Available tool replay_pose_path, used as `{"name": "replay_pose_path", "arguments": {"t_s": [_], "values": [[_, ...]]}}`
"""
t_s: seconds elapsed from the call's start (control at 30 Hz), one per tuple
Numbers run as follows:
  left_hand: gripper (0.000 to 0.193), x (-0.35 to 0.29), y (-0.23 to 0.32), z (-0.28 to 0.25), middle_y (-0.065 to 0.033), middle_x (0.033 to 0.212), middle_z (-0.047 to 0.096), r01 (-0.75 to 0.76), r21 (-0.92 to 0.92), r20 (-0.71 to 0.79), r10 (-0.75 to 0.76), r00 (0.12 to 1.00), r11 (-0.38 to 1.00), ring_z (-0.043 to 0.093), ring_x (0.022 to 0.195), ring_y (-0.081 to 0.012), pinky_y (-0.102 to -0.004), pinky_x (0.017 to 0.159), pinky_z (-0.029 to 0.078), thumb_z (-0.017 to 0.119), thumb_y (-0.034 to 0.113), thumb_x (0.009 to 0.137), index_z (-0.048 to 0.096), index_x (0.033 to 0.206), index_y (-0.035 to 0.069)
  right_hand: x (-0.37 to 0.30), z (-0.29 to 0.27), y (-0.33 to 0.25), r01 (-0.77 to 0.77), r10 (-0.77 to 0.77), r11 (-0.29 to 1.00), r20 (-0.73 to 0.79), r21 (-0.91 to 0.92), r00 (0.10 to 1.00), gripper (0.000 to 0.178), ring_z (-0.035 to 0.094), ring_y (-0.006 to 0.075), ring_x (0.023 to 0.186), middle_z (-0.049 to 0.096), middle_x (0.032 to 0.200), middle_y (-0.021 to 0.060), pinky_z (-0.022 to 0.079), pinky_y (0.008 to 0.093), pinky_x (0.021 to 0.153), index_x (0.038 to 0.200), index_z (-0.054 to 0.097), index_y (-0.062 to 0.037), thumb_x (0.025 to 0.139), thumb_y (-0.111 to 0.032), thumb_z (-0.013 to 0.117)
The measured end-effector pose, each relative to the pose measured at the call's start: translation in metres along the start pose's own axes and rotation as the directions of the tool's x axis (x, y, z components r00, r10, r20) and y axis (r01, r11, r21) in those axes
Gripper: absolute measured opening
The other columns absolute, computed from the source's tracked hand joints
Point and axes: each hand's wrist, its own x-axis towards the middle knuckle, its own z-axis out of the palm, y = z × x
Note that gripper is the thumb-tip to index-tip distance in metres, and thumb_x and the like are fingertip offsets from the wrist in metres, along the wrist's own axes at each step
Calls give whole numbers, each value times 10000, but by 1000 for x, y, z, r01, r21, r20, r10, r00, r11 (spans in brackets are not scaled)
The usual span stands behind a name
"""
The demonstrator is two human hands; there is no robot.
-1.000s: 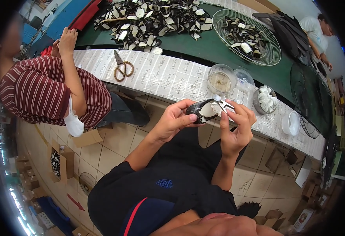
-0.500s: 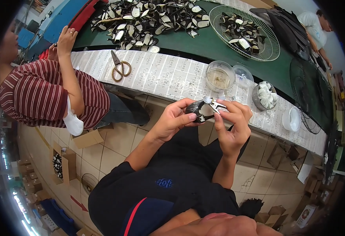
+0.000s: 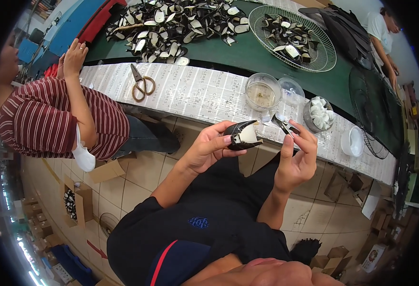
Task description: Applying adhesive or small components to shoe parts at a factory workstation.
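My left hand point(image 3: 207, 148) grips a black shoe upper point(image 3: 244, 135) with a pale lining, its curved opening turned toward my right hand. My right hand point(image 3: 295, 159) is raised beside it, thumb and fingers pinching a small black-and-silver tool point(image 3: 281, 123) whose exact kind I cannot make out. A gap lies between tool and upper. Just beyond the hands, at the bench's near edge, is a clear round tub point(image 3: 254, 105) with a thin yellowish layer at its bottom. Past my right fingers stands a metal bowl point(image 3: 309, 120) of white, rounded pieces.
Scissors point(image 3: 142, 88) lie on the paper-covered bench point(image 3: 190, 90). Behind are a heap of black-and-white shoe pieces point(image 3: 181, 28) and a wire basket point(image 3: 325, 64). A white cup point(image 3: 350, 143) stands right. A person in a striped shirt point(image 3: 52, 119) works at left, another at far right.
My right hand has moved right with the tool, away from the upper. My left hand has turned the upper, so its pale inside shows more. The view has shifted slightly.
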Motion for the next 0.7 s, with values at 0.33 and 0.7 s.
{"name": "replay_pose_path", "arguments": {"t_s": [0.33, 0.7], "values": [[401, 2, 4, 7, -113, 1181, 588, 18, 4, 18, -18, 1000, 1000, 597, 1089, -175, -381, 934, 540, 595, 150, 925, 476, 1261, -33, 2, -1, -16, 42, -48, 998, 167, 38, 985, 175, 604, 239, 897, 709, 982, 116, 395, 340, 858, 885, 616, -50, 761, -22, 737], [363, 2, 2, 6, -101, 1153, 598, 25, 20, 23, -25, 999, 999, 602, 1060, -167, -381, 920, 549, 614, 121, 916, 496, 1231, -17, 5, 1, -24, 116, -102, 993, 279, -35, 955, 177, 624, 221, 916, 717, 977, 65, 364, 354, 882, 851, 642, -71, 730, -69, 770]]}}
